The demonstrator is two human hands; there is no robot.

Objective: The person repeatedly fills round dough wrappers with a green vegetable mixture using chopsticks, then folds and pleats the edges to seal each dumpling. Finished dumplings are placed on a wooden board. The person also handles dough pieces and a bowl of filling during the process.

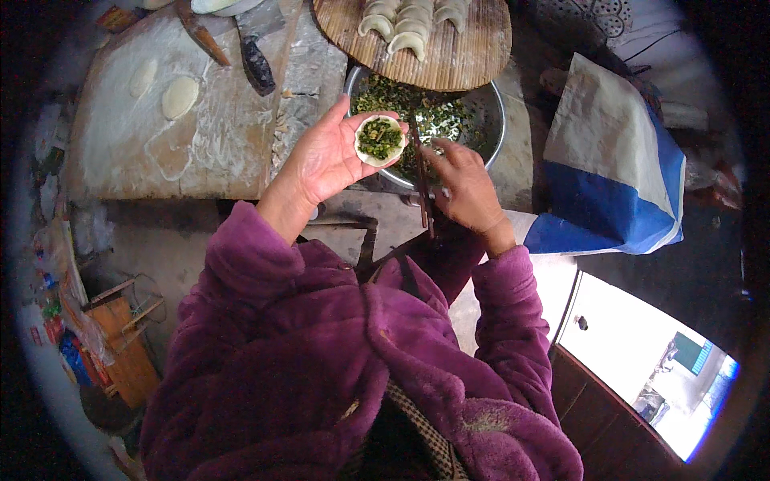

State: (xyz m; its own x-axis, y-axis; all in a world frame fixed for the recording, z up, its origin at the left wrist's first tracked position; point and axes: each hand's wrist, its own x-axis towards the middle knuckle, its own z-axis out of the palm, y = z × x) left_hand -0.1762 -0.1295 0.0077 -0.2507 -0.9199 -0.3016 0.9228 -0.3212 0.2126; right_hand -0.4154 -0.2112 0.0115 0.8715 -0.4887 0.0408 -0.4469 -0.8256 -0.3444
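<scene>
My left hand (328, 153) lies palm up and holds a round dough wrapper (361, 155) topped with chopped green filling (380, 138). Slightly blurred, my right hand (466, 183) grips a pair of dark chopsticks (422, 198) at the near side of a metal bowl (500, 141). That bowl contains more chopped green filling. Over its far edge reaches a round slatted tray (475, 60) bearing rows of folded dumplings (410, 36). Two flat dough wrappers, one (180, 98) nearer and one (143, 78) farther left, rest on a floured wooden board (234, 162).
A wooden rolling pin (201, 33) and a cleaver with a dark handle (257, 66) lie at the board's far side, by a pale bowl (222, 6). Blue and white cloth or sheeting (607, 174) is on the right. A wooden stool (123, 349) stands lower left.
</scene>
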